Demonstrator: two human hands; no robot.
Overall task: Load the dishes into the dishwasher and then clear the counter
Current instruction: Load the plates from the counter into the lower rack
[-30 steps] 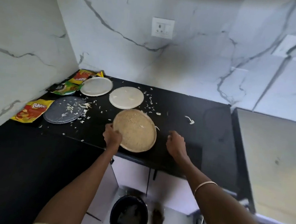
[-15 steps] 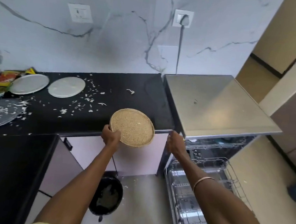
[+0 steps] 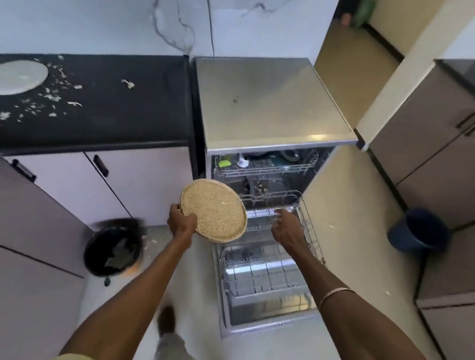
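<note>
White marble wall (image 3: 108, 5) veined grey fills ten to twelve o'clock. Pale lilac cabinets (image 3: 62, 188) with dark handles sit at nine o'clock; grey-brown cupboards (image 3: 438, 154) stand at three. The cream floor (image 3: 353, 209) runs toward a doorway (image 3: 359, 43) at one o'clock. A dark blue bucket (image 3: 418, 231) stands at three, a black bin (image 3: 113, 250) at eight.

Single head view, looking steeply down, close over open dishwasher (image 3: 262, 159) and counter (image 3: 91, 111)

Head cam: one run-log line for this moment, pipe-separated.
left hand: grips tan plate by rim | right hand: empty, over lower rack | dishwasher: open, rack pulled out | counter: white plate, scraps
</note>
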